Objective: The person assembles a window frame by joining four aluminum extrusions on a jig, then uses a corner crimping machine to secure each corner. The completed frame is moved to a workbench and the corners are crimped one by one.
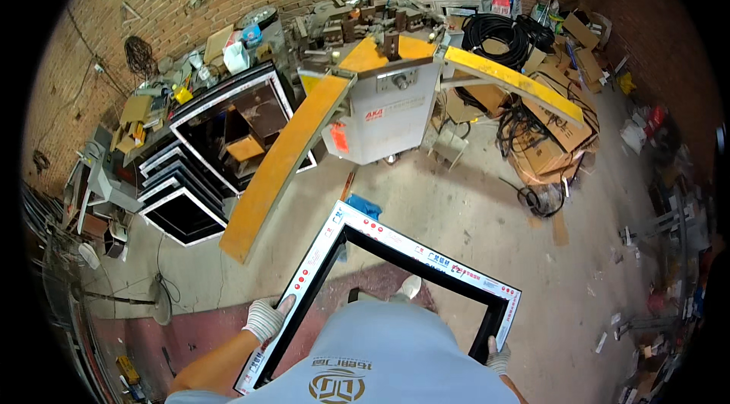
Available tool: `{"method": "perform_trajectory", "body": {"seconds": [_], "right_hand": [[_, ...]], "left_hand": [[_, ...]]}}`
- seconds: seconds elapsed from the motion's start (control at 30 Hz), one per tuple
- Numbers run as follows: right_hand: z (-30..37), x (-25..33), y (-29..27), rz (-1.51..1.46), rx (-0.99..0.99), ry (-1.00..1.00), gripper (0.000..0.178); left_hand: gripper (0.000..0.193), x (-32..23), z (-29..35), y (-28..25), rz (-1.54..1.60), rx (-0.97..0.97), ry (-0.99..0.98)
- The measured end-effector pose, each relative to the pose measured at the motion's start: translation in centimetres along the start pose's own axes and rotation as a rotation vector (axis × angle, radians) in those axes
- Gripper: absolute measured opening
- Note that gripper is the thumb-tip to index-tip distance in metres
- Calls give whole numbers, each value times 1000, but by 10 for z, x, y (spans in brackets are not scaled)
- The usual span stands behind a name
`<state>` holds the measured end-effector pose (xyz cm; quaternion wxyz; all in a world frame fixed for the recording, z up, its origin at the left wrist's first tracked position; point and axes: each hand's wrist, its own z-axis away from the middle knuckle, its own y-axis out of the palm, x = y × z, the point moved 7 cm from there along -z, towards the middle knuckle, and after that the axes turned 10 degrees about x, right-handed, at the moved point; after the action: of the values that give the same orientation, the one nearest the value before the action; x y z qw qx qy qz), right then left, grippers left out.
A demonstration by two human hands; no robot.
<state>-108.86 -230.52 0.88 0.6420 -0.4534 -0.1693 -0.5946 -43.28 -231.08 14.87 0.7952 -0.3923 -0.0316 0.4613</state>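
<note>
A rectangular window frame (426, 258), black on its inner sides and covered with white printed film on its face, is held tilted in front of my body. My left hand (265, 320), in a white knit glove with bare fingertips, grips its left side, thumb on the inner part. My right hand (498, 357), gloved alike, holds the lower right side; most of its fingers are hidden behind the frame. My shirt covers the frame's near side. Ahead stands a grey-white machine (388, 119) with a long yellow arm (293, 160) on the left and another yellow arm (517, 82) on the right.
More black-and-white frames (186, 214) stack at the left, beside the yellow arm. Coiled black hose (494, 35) and flattened cardboard (544, 149) lie at the right. A blue piece (365, 206) rests on the floor beyond my frame. A round-based stand (162, 300) is at lower left.
</note>
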Motion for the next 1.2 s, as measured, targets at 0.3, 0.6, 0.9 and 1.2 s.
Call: {"method": "perform_trajectory", "body": {"seconds": [0.3, 0.6, 0.9, 1.2], "right_hand": [[-218, 164, -14, 204, -110, -86, 65], [-342, 328, 34, 83, -159, -103, 61], [-505, 418, 79, -145, -77, -67, 65], [-597, 541, 125, -283, 63, -88, 75]], "left_hand": [[74, -153, -132, -49, 200, -60, 42], [56, -303, -292, -132, 343, -65, 168], [63, -433, -386, -220, 307, -199, 157], [53, -560, -426, -322, 179, -185, 181]]}}
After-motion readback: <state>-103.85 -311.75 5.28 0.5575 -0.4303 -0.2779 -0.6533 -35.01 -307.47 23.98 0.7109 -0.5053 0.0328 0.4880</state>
